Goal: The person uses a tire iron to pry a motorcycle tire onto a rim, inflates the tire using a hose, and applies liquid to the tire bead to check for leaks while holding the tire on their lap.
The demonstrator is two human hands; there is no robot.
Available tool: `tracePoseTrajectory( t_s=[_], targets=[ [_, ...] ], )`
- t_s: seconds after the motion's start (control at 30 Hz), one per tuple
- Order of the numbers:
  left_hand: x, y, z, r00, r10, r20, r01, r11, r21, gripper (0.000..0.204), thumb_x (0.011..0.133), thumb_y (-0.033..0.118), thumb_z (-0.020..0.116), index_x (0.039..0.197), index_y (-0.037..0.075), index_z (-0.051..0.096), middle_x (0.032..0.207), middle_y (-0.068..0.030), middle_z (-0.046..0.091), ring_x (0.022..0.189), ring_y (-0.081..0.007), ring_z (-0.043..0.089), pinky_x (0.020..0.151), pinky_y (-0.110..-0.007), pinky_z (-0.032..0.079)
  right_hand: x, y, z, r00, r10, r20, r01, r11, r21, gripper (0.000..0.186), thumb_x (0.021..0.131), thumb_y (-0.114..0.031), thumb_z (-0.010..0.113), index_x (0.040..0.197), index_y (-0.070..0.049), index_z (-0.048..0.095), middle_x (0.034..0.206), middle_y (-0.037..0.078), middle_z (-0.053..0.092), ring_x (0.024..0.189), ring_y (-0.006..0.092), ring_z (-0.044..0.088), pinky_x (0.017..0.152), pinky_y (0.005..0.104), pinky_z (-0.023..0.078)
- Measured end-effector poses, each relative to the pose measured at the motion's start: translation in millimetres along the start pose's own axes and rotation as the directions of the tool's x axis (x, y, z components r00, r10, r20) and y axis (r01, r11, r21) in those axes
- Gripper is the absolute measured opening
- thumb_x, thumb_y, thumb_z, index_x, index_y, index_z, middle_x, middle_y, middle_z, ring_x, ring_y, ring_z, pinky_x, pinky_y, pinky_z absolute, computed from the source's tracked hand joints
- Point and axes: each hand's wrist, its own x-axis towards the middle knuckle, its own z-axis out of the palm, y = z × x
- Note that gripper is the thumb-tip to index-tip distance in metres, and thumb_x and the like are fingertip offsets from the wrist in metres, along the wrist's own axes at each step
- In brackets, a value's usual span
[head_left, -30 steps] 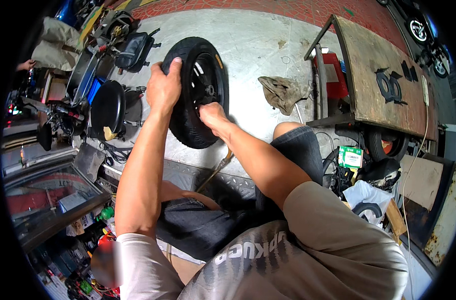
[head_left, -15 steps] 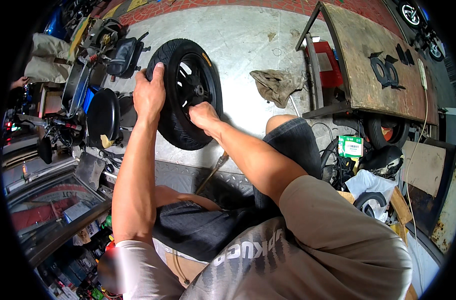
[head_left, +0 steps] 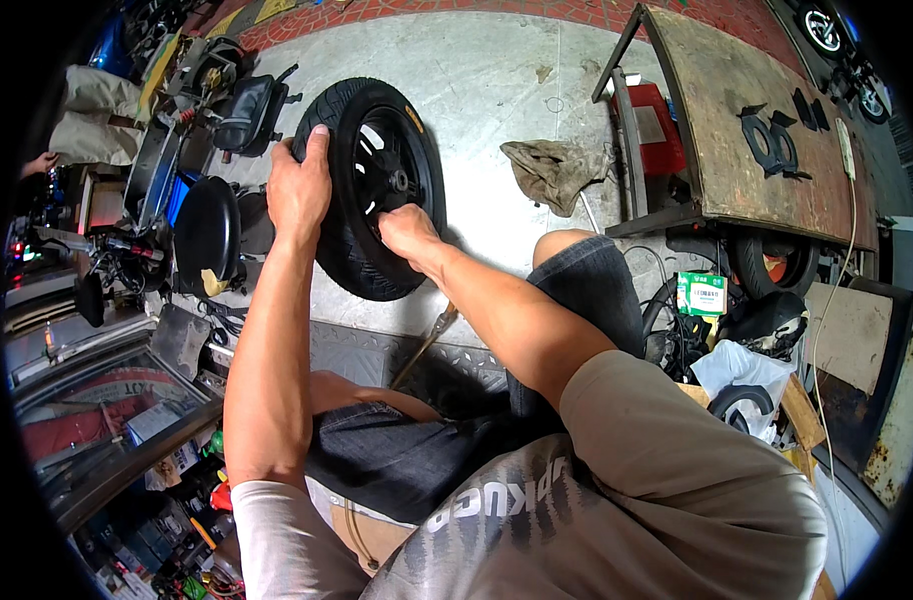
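A small black scooter wheel [head_left: 372,150], tyre on a black spoked rim, stands upright on the grey concrete floor in front of me. My left hand [head_left: 299,185] grips the tyre at its upper left edge, fingers curled over the tread. Lower on the right, my right hand [head_left: 407,230] is closed on the tyre's sidewall near the rim. I am crouched, with both knees below the wheel.
A dismantled scooter [head_left: 187,150] with black parts lies to the left. A dirty rag [head_left: 554,172] rests on the floor to the right, beside a worn wooden board [head_left: 747,90] on a metal frame. Tyres, bags and a green box [head_left: 702,293] crowd the right side.
Both hands have shifted along the tyre: the left from the top of the tyre to its left edge, the right lower on the sidewall. The wheel seems slightly turned.
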Motion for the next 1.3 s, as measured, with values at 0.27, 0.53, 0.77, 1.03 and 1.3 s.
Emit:
tracePoseTrajectory(
  t_s=[0.27, 0.53, 0.77, 1.03, 1.3],
  targets=[
    [1.5, -0.5, 1.6, 1.000, 0.008, -0.005, -0.008, 1.000, 0.008, 0.087, 0.095, 0.068, 0.059, 0.148, -0.002, 0.054, 0.136, -0.0329, 0.066, 0.133, -0.0462, 0.061, 0.113, -0.048, 0.045, 5.9, 6.4, 6.0, 0.995, -0.048, -0.082, 0.052, 0.998, 0.039, 0.039, 0.087, -0.029, 0.062, 0.093, 0.008, 0.075, 0.099, 0.028, 0.076, 0.099, 0.0381, 0.073, 0.087, 0.0457, 0.054],
    [4.0, -6.1, 1.4, 1.000, 0.019, -0.016, -0.018, 1.000, 0.008, 0.087, 0.096, 0.068, 0.059, 0.147, -0.002, 0.055, 0.135, -0.0331, 0.066, 0.132, -0.0463, 0.061, 0.112, -0.048, 0.045, 1.8, 1.7, 4.2, 1.000, -0.013, -0.016, 0.013, 1.000, 0.015, 0.046, 0.091, -0.035, 0.061, 0.109, 0.004, 0.078, 0.122, 0.030, 0.073, 0.120, 0.0435, 0.069, 0.102, 0.0457, 0.054],
    [3.2, -4.6, 1.0, 1.000, 0.005, -0.021, -0.005, 1.000, 0.008, 0.084, 0.097, 0.066, 0.062, 0.146, -0.003, 0.056, 0.135, -0.0325, 0.066, 0.131, -0.0436, 0.063, 0.111, -0.046, 0.046, 3.6, 2.2, 3.5, 1.000, -0.018, -0.012, 0.018, 1.000, -0.022, 0.048, 0.091, -0.035, 0.060, 0.111, 0.005, 0.077, 0.123, 0.031, 0.072, 0.122, 0.0433, 0.068, 0.103, 0.0462, 0.053],
    [3.1, -4.2, 0.8, 1.000, 0.017, -0.017, -0.016, 1.000, 0.008, 0.087, 0.095, 0.068, 0.060, 0.147, -0.002, 0.055, 0.134, -0.0333, 0.067, 0.131, -0.0464, 0.062, 0.112, -0.050, 0.045, 2.9, 1.9, 5.0, 1.000, -0.017, -0.018, 0.017, 1.000, 0.024, 0.051, 0.092, -0.036, 0.062, 0.112, 0.007, 0.076, 0.123, 0.032, 0.071, 0.122, 0.0440, 0.069, 0.103, 0.0463, 0.053],
    [3.7, -3.5, 0.3, 0.999, 0.031, -0.025, -0.031, 0.999, 0.012, 0.087, 0.096, 0.068, 0.060, 0.145, -0.004, 0.055, 0.133, -0.0338, 0.067, 0.130, -0.0472, 0.062, 0.112, -0.050, 0.045, 3.6, 1.6, 5.9, 0.999, -0.013, -0.035, 0.014, 0.999, 0.030, 0.050, 0.091, -0.035, 0.061, 0.112, 0.008, 0.076, 0.122, 0.033, 0.072, 0.120, 0.0444, 0.069, 0.102, 0.0468, 0.053]
  ],
)
